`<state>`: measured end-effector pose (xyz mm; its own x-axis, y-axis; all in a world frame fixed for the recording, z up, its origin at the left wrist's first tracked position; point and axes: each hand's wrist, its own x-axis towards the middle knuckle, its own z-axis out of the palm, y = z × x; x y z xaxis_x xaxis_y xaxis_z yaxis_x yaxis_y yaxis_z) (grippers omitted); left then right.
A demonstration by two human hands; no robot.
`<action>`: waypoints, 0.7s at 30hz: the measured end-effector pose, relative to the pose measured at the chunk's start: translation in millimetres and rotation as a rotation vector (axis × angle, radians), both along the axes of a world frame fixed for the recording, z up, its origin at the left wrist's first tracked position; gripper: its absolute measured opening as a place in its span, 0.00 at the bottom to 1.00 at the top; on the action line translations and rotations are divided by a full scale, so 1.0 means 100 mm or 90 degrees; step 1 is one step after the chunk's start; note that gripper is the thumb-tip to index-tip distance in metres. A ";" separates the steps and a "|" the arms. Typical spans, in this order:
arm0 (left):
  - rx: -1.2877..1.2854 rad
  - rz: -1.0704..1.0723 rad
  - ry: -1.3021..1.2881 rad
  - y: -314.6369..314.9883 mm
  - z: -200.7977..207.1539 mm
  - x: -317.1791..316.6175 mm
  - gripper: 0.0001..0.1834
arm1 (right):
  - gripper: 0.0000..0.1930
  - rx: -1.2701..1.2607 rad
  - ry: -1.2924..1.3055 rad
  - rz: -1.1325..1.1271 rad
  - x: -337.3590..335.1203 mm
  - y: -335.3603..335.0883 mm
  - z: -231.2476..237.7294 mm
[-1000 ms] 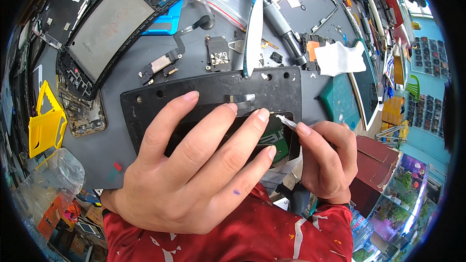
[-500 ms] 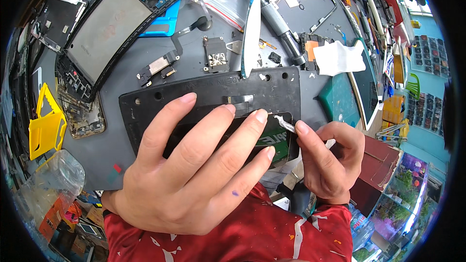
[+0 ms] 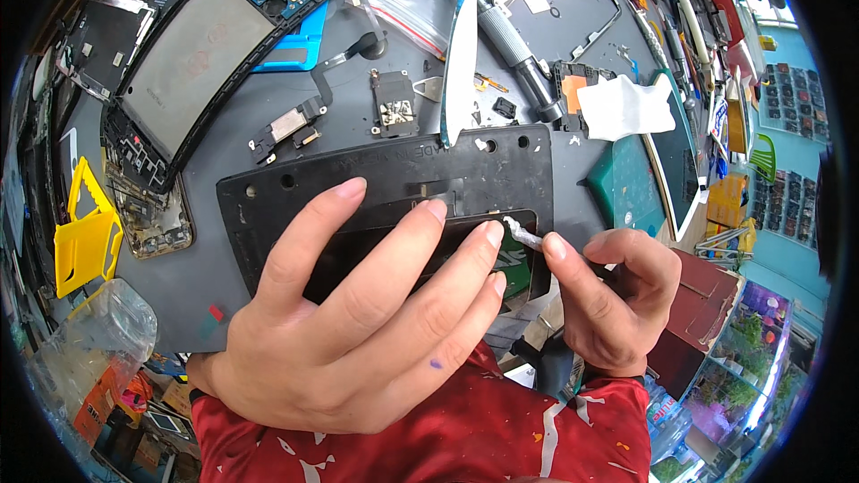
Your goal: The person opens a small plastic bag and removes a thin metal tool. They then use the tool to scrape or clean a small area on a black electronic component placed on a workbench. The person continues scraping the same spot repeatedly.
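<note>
My left hand [image 3: 376,304] lies with its fingers spread over a dark phone-like panel [image 3: 479,222], which rests on a black plastic plate [image 3: 358,164] with holes near its edge. My palm and fingers hide most of the panel. Beside my little finger, a green patch [image 3: 512,270] with white lettering shows. Between the thumb and fingers of my right hand [image 3: 617,300] is a thin twisted piece of white tissue [image 3: 523,234]. Its frayed tip meets the panel's upper right corner.
White-bladed tweezers [image 3: 463,54] lean against the plate's far edge. Beyond are small phone parts [image 3: 394,103], a grey-handled tool [image 3: 517,45] and a folded white tissue [image 3: 626,107]. An opened phone [image 3: 192,63] lies at left, near a yellow plastic piece [image 3: 85,233]. A green block [image 3: 622,183] sits at right.
The plate has shifted very slightly. My left fingers have slid a little to the right, and the tissue tip has stayed near the panel's corner.
</note>
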<state>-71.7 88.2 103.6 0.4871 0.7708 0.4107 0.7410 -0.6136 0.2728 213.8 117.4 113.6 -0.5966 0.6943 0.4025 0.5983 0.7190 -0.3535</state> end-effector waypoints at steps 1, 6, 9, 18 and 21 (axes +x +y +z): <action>0.003 -0.003 0.003 0.01 -0.01 0.00 0.12 | 0.38 0.003 -0.003 0.001 0.00 0.00 0.01; 0.009 0.001 0.004 0.00 -0.01 0.00 0.12 | 0.34 0.004 0.010 0.020 -0.02 0.03 0.04; 0.010 0.004 0.002 0.00 -0.02 0.01 0.12 | 0.32 0.004 0.009 0.029 -0.02 0.01 0.05; 0.012 0.006 0.003 0.00 -0.02 0.02 0.12 | 0.27 0.120 -0.034 0.051 0.02 -0.06 -0.05; 0.006 0.004 0.005 0.00 -0.01 0.01 0.12 | 0.27 0.130 -0.052 -0.011 0.03 -0.07 -0.04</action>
<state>-70.5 88.3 103.0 0.4858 0.7700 0.4136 0.7471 -0.6114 0.2607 216.5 110.4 109.2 -0.6215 0.6138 0.4868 0.6316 0.7602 -0.1523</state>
